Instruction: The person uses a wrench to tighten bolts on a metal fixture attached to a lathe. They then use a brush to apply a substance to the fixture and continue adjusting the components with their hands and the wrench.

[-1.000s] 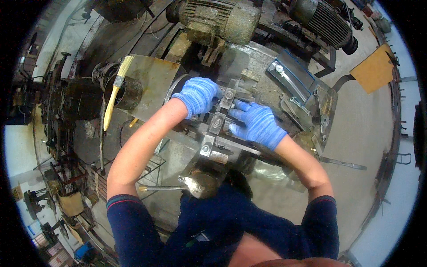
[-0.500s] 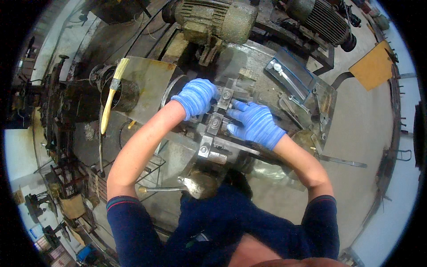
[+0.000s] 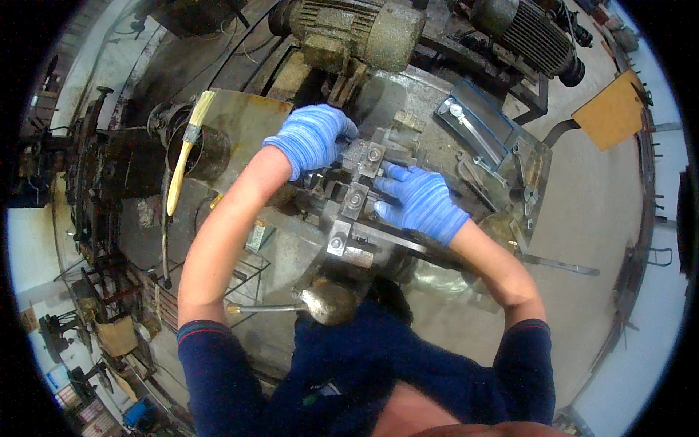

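In front of me is a greasy metal machine with a row of steel clamp blocks [image 3: 354, 199], each with a bolt on top. My left hand [image 3: 309, 138], in a blue knitted glove, is at the far left of the blocks. Its fingers curl downward, and whatever they close on is hidden beneath the glove. On the right side of the blocks lies my right hand [image 3: 422, 200], gloved the same way. Its fingers are apart, the tips against or very near the block edges. A round metal knob with a lever handle [image 3: 328, 302] sits at the machine's near side.
A paintbrush [image 3: 191, 142] lies on a metal guard to the left. At the far right are a dial caliper [image 3: 473, 131] in a blue case and several wrenches [image 3: 491, 173]. Large electric motors [image 3: 357, 33] stand behind. A brown board [image 3: 610, 109] is off to the right.
My left hand has shifted left and slightly away from me, off the nearer clamp blocks. My right hand stays at almost the same place.
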Motion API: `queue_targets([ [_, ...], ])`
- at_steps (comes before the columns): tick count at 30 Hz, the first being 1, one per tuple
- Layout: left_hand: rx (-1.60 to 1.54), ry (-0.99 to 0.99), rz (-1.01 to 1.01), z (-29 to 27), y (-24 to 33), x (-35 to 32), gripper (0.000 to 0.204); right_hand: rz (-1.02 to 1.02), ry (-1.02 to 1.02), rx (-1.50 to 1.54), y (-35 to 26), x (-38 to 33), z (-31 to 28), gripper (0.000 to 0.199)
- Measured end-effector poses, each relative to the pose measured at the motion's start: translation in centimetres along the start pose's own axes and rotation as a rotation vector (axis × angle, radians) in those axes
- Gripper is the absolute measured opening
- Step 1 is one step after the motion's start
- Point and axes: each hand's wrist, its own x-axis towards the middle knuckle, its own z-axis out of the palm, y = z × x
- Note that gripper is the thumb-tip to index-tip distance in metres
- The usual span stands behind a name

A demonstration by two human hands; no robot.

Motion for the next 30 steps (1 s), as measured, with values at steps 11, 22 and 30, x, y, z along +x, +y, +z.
queue_targets([
  [11,0.025,-0.108,-0.016,1.5,0.3,0.0,0.022,0.007,-0.026,-0.023,-0.1,0.1,-0.1,0.045],
  [22,0.215,-0.232,0.046,3.2,1.1,0.7,0.027,-0.011,-0.025,-0.040,-0.1,0.0,-0.3,0.046],
  [30,0.312,-0.263,0.057,3.4,1.1,0.9,0.033,0.013,-0.012,-0.017,-0.4,0.1,-0.6,0.044],
])
